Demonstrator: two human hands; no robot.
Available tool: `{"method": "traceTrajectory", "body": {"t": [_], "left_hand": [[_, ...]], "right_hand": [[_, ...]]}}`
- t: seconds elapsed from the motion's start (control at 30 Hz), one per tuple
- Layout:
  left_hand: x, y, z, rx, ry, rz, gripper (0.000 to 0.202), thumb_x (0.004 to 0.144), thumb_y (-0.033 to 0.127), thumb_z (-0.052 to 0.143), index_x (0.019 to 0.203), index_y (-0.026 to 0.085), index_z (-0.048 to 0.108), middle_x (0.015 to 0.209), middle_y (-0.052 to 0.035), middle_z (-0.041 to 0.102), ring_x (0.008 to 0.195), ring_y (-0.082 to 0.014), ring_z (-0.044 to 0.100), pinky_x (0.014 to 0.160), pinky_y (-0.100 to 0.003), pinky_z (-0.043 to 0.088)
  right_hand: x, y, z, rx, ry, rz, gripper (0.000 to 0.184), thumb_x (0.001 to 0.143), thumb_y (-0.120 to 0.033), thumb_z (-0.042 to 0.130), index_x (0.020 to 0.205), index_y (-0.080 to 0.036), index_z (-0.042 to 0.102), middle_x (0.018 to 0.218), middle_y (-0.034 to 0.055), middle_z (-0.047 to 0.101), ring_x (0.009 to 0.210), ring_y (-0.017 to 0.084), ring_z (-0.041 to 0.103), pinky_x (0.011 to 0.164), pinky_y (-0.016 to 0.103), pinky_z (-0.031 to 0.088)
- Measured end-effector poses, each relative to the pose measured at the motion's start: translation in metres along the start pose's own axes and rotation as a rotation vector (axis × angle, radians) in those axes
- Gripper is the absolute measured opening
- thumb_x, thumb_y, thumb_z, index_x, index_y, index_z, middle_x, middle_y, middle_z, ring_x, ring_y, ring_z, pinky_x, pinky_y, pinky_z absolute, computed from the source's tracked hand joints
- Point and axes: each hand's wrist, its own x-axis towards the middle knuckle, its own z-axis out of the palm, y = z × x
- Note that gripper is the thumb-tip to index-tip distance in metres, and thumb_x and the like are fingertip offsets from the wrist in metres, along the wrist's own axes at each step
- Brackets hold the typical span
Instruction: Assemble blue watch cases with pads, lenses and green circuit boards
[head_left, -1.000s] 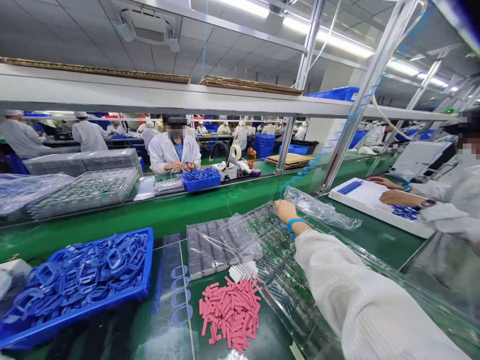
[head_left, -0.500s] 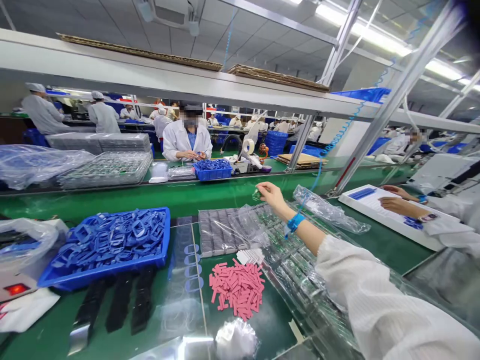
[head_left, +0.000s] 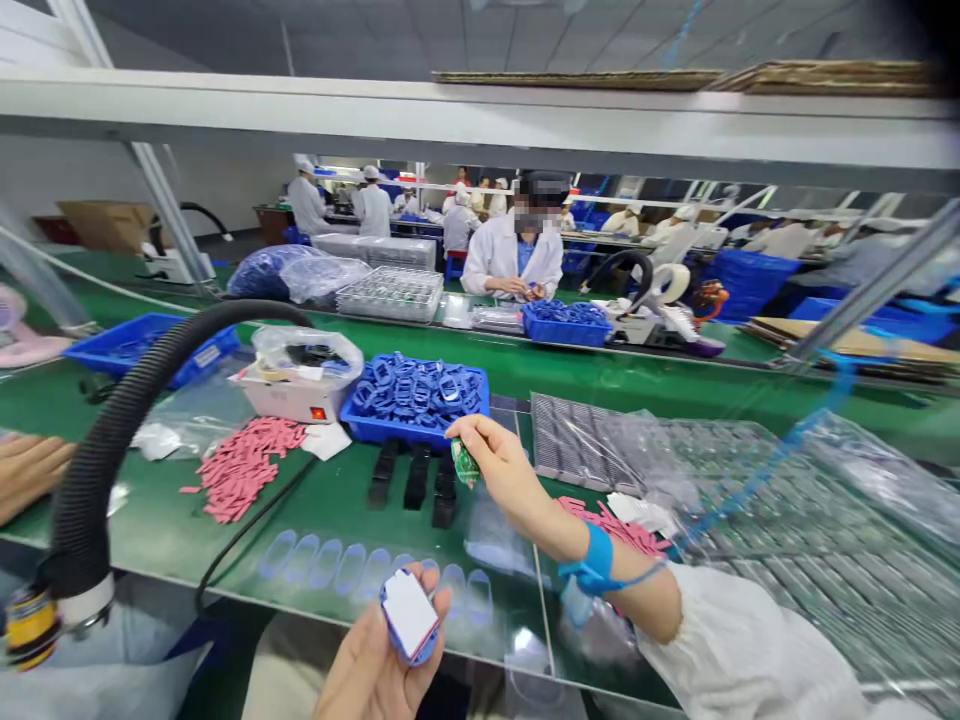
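My right hand (head_left: pixel 499 468) is raised over the green bench, its fingers pinched on a small green circuit board (head_left: pixel 463 465). A blue wrist strap (head_left: pixel 596 565) circles that wrist. At the bottom edge my left hand (head_left: pixel 375 665) holds a blue frame with a white face (head_left: pixel 409 615) between thumb and fingers. Just beyond the right hand sits a blue bin of blue frames (head_left: pixel 416 395), with black strips (head_left: pixel 412 480) lying in front of it. Clear trays of boards in a plastic bag (head_left: pixel 780 510) lie to the right.
A black corrugated hose (head_left: pixel 112 440) arcs at the left. Pink strips are piled left (head_left: pixel 240 465) and by my forearm (head_left: pixel 615 525). A white device in a bag (head_left: pixel 300 380) stands by the bin. A worker in white (head_left: pixel 517 255) sits across the conveyor (head_left: pixel 637 375).
The view has swung left. My right hand came back from the bagged trays holding a small green board. My left hand with the blue frame has come into view.
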Motion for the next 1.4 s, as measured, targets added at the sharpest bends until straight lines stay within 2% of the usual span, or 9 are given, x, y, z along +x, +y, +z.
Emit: {"method": "traceTrajectory", "body": {"t": [0.17, 0.3, 0.47, 0.63, 0.87, 1.0, 1.1, 1.2, 1.4], "left_hand": [[-0.003, 0.001, -0.003, -0.177, 0.145, -0.004, 0.027, 0.092, 0.015, 0.048, 0.105, 0.018, 0.071, 0.119, -0.0026, 0.068, 0.110, -0.0161, 0.065, 0.092, -0.023, 0.054], [-0.006, -0.011, -0.002, -0.193, 0.192, -0.033, 0.021, 0.084, 0.020, 0.064, 0.103, 0.017, 0.073, 0.113, -0.0060, 0.071, 0.106, -0.0177, 0.067, 0.090, -0.022, 0.054], [-0.008, -0.025, 0.005, -0.233, 0.185, -0.089, 0.021, 0.075, 0.023, 0.075, 0.095, 0.019, 0.075, 0.100, -0.0051, 0.076, 0.097, -0.0161, 0.071, 0.082, -0.016, 0.054], [-0.012, -0.026, 0.010, -0.217, 0.217, -0.145, 0.027, 0.066, 0.028, 0.080, 0.092, 0.019, 0.076, 0.096, -0.0042, 0.077, 0.094, -0.0140, 0.071, 0.078, -0.012, 0.054], [-0.015, -0.030, 0.013, -0.123, 0.337, -0.060, 0.034, 0.058, 0.034, 0.084, 0.089, 0.021, 0.077, 0.099, -0.0058, 0.077, 0.090, -0.0146, 0.071, 0.078, -0.015, 0.054], [-0.014, -0.032, 0.017, -0.131, 0.388, -0.036, 0.033, 0.057, 0.031, 0.086, 0.088, 0.022, 0.077, 0.096, -0.0058, 0.078, 0.081, -0.0117, 0.072, 0.073, -0.013, 0.054], [-0.014, -0.030, 0.021, -0.127, 0.411, -0.029, 0.032, 0.060, 0.031, 0.085, 0.090, 0.023, 0.077, 0.093, -0.0057, 0.078, 0.079, -0.0117, 0.072, 0.072, -0.013, 0.054], [-0.013, -0.029, 0.023, -0.100, 0.429, 0.007, 0.033, 0.061, 0.033, 0.083, 0.092, 0.023, 0.077, 0.094, -0.0059, 0.078, 0.083, -0.0155, 0.072, 0.073, -0.017, 0.056], [-0.013, -0.032, 0.023, -0.100, 0.438, 0.015, 0.035, 0.061, 0.034, 0.084, 0.092, 0.023, 0.076, 0.099, -0.0056, 0.077, 0.089, -0.0135, 0.071, 0.079, -0.014, 0.055]], "right_hand": [[-0.028, -0.034, 0.007, -0.105, -0.264, -0.112, 0.026, 0.095, -0.034, 0.045, 0.086, -0.019, 0.064, 0.085, 0.0026, 0.063, 0.077, 0.013, 0.057, 0.071, 0.026, 0.044], [-0.048, -0.048, 0.004, -0.262, -0.424, -0.220, 0.021, 0.095, -0.025, 0.045, 0.094, -0.020, 0.065, 0.087, 0.0040, 0.066, 0.079, 0.013, 0.061, 0.069, 0.024, 0.047], [-0.067, -0.045, 0.007, -0.298, -0.254, -0.110, 0.015, 0.089, -0.029, 0.056, 0.100, -0.022, 0.064, 0.077, 0.0005, 0.068, 0.064, 0.011, 0.062, 0.056, 0.021, 0.047], [-0.078, -0.037, 0.009, -0.279, -0.069, -0.039, 0.017, 0.084, -0.037, 0.062, 0.088, -0.021, 0.064, 0.050, -0.0049, 0.053, 0.042, 0.009, 0.045, 0.040, 0.022, 0.034], [-0.077, -0.041, 0.004, -0.241, -0.205, 0.011, 0.021, 0.082, -0.037, 0.065, 0.070, -0.020, 0.066, 0.045, -0.0044, 0.053, 0.038, 0.007, 0.040, 0.036, 0.021, 0.028], [-0.081, -0.047, 0.001, -0.327, -0.190, -0.111, 0.022, 0.087, -0.036, 0.060, 0.075, -0.019, 0.067, 0.050, -0.0037, 0.059, 0.040, 0.007, 0.049, 0.037, 0.018, 0.037], [-0.090, -0.053, -0.005, -0.488, -0.169, -0.333, 0.017, 0.088, -0.034, 0.059, 0.093, -0.018, 0.065, 0.073, 0.0008, 0.071, 0.058, 0.010, 0.063, 0.052, 0.019, 0.051], [-0.099, -0.058, -0.011, -0.700, -0.207, -0.566, 0.021, 0.089, -0.022, 0.058, 0.108, -0.013, 0.062, 0.090, 0.0059, 0.073, 0.076, 0.015, 0.069, 0.064, 0.025, 0.058], [-0.106, -0.067, -0.013, -0.906, -0.182, -0.786, 0.018, 0.086, -0.006, 0.056, 0.102, -0.002, 0.065, 0.099, 0.0137, 0.073, 0.098, 0.021, 0.069, 0.086, 0.032, 0.060]]}}
